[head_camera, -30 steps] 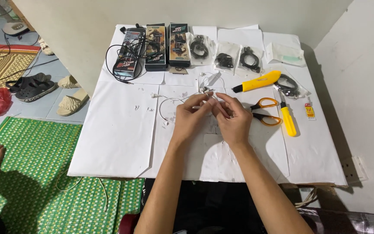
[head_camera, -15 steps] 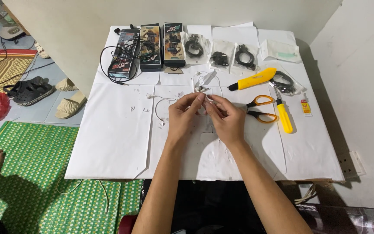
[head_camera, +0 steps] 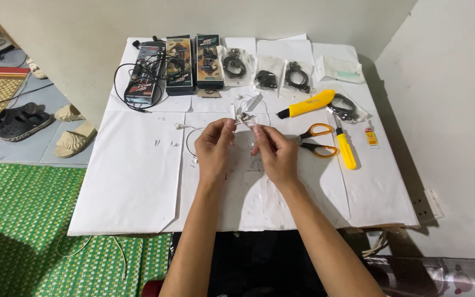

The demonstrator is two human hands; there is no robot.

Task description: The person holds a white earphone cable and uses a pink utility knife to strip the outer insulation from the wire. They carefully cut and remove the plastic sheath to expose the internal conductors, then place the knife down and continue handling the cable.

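Note:
My left hand (head_camera: 214,147) and my right hand (head_camera: 275,152) are raised together over the middle of a low table covered in white paper (head_camera: 133,181). Both pinch a thin white earphone cable (head_camera: 243,120) between the fingertips. The cable loops down onto the paper at my left hand's side, and small white earbud parts lie just beyond my fingers. Orange-handled scissors (head_camera: 317,140) lie right of my right hand.
A yellow utility knife (head_camera: 309,104), a yellow-handled screwdriver (head_camera: 346,148) and a small glue tube (head_camera: 371,137) lie at the right. Boxed earphones (head_camera: 178,65) and bagged black cables (head_camera: 265,72) line the far edge. Sandals (head_camera: 20,121) and a green mat (head_camera: 23,220) lie left.
Both hands stay together on the white cable; they have shifted slightly and the fingers have drawn the cable a little apart. The view has tilted a bit.

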